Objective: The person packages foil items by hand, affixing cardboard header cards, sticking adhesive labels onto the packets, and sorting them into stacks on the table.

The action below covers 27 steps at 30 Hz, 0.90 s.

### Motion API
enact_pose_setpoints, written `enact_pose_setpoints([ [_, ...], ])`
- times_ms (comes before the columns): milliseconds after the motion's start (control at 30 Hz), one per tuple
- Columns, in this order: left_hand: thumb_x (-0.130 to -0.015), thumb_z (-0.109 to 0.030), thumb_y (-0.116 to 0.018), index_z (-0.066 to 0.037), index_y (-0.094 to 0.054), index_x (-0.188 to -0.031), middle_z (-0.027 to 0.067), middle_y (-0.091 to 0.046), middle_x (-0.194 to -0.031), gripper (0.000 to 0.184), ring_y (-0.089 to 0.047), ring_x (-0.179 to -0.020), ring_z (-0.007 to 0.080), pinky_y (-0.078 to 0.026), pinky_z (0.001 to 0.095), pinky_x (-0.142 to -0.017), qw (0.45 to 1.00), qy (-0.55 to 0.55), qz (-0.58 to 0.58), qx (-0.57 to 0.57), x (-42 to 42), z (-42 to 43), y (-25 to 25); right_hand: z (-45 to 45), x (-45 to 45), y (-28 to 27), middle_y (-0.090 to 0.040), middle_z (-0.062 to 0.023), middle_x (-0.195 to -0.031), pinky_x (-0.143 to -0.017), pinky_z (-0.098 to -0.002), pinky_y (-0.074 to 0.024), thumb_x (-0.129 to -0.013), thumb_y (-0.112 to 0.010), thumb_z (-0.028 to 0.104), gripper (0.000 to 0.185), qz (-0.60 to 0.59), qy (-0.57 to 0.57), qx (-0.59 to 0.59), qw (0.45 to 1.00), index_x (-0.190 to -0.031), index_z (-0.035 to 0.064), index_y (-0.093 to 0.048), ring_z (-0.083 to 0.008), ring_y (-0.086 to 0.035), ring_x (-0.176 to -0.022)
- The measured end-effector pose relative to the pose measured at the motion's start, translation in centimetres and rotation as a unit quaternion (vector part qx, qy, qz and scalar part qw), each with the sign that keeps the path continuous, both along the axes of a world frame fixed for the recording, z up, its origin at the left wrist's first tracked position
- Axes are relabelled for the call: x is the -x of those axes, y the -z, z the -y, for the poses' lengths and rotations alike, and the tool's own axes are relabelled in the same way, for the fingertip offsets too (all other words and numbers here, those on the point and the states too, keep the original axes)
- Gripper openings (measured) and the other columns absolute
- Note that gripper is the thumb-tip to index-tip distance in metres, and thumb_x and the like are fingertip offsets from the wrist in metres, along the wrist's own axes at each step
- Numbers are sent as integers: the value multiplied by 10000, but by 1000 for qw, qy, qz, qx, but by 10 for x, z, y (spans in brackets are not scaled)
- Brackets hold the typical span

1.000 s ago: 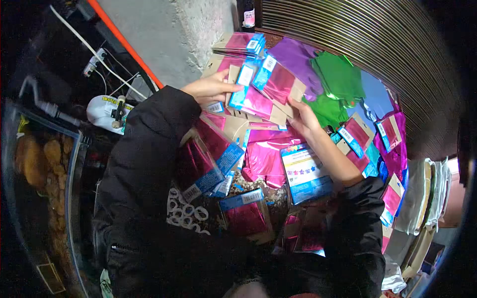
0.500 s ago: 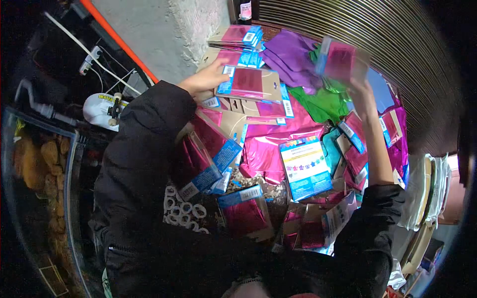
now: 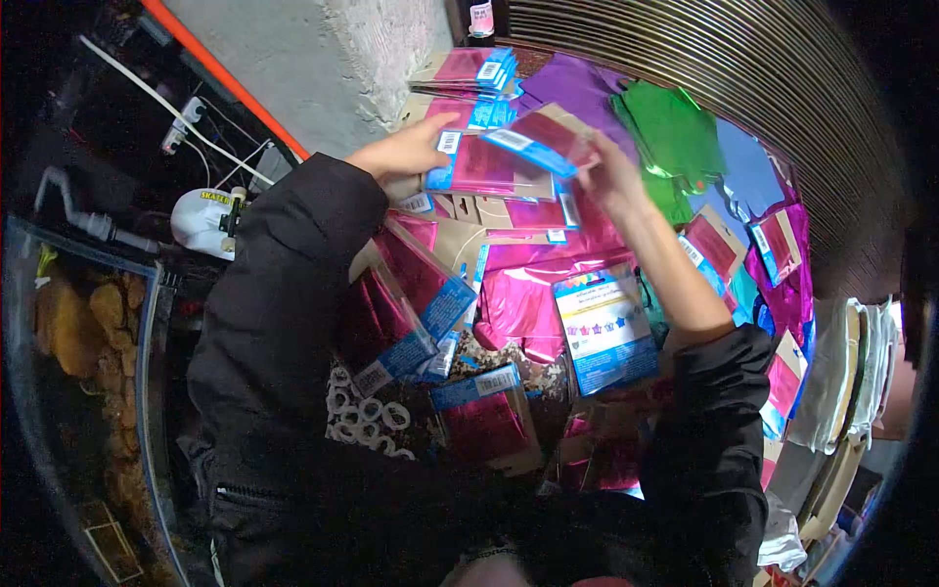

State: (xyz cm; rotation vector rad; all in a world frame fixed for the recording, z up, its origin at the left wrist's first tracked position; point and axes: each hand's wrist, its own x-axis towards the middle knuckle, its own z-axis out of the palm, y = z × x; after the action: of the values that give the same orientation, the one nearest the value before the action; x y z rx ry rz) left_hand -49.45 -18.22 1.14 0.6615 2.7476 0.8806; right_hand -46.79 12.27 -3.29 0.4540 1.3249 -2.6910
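Observation:
My left hand (image 3: 411, 149) grips the left end of a flat pink foil packet (image 3: 484, 168) with a blue barcode edge and a card backing. My right hand (image 3: 614, 178) pinches a second pink packet (image 3: 556, 127) by its right side. This one is tilted and held just above the right part of the first, partly covering it. Below my hands lie more packets, among them a white-and-blue printed one (image 3: 606, 333) with a row of coloured stars. A tidy stack of packets (image 3: 460, 67) sits beyond my left hand.
Folded purple foil (image 3: 572, 83) and green foil (image 3: 670, 132) lie at the back, beside a ribbed shutter (image 3: 724, 44). White rings (image 3: 367, 416) are at the near left. A glass tank (image 3: 98, 372) stands far left, under an orange pipe (image 3: 225, 78).
My right hand has moved left with its packet, from over the green foil to above the packet in my left hand. My left hand has stayed nearly in place.

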Motion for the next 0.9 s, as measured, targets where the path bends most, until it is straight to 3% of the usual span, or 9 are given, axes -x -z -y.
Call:
enact_pose_setpoints([
  [200, -756, -96, -622, -39, -483, -1207, 115, -570, -1050, 475, -549, -870, 153, -470, 258, -705, 997, 34, 57, -49, -8, -12, -18, 45, -46, 11, -598, -67, -782, -498, -194, -447, -849, -575, 163, 112, 71, -8, -82, 994, -889, 60, -585, -128, -556, -645],
  [233, -756, -96, -622, -39, -483, -1207, 115, -570, -1050, 475, -549, -870, 153, -470, 258, -705, 996, 35, 58, -52, -7, -14, -19, 49, -53, 7, -598, -67, -782, -498, -194, -447, -849, -575, 163, 112, 71, -8, -85, 994, -889, 60, -585, -128, -556, -645],
  [300, -768, -93, -614, -35, -511, -1159, 102, -592, -992, 408, -562, -811, 126, -478, 229, -651, 965, 20, 209, -159, -1, -19, -22, 52, -69, -10, -599, -67, -790, -534, -195, -455, -840, -579, 140, 101, 73, 2, -75, 994, -893, 54, -583, -132, -558, -646],
  [367, -781, -91, -607, -32, -540, -1112, 89, -614, -934, 343, -575, -753, 99, -485, 200, -597, 899, 6, 352, -260, 3, -25, -25, 52, -77, -21, -600, -66, -799, -570, -196, -463, -832, -583, 117, 95, 73, 12, -65, 995, -898, 49, -582, -136, -559, -648],
  [533, -775, -138, -641, -37, -583, -899, 56, -582, -733, 170, -528, -529, 60, -469, 144, -515, 874, -53, 396, -276, -28, -61, -68, 26, -56, -20, -598, -74, -821, -601, -210, -474, -837, -589, 127, 130, -15, 37, -89, 995, -938, 47, -571, -137, -560, -650],
  [733, -794, -202, -650, -18, -579, -911, 75, -586, -744, 230, -560, -586, 88, -499, 168, -543, 912, -1, 296, -286, -9, -70, -58, 19, -53, -51, -593, -61, -819, -571, -217, -470, -837, -597, 148, 204, 4, -45, -14, 999, -999, 39, -537, -128, -555, -636],
  [900, -792, -237, -659, -29, -581, -971, 87, -603, -807, 285, -587, -659, 100, -501, 186, -556, 869, -58, 207, -445, -23, -87, -54, 5, -50, -65, -589, -52, -818, -547, -223, -467, -836, -603, 164, 266, 24, -102, 48, 993, -1048, 33, -509, -121, -552, -625],
])
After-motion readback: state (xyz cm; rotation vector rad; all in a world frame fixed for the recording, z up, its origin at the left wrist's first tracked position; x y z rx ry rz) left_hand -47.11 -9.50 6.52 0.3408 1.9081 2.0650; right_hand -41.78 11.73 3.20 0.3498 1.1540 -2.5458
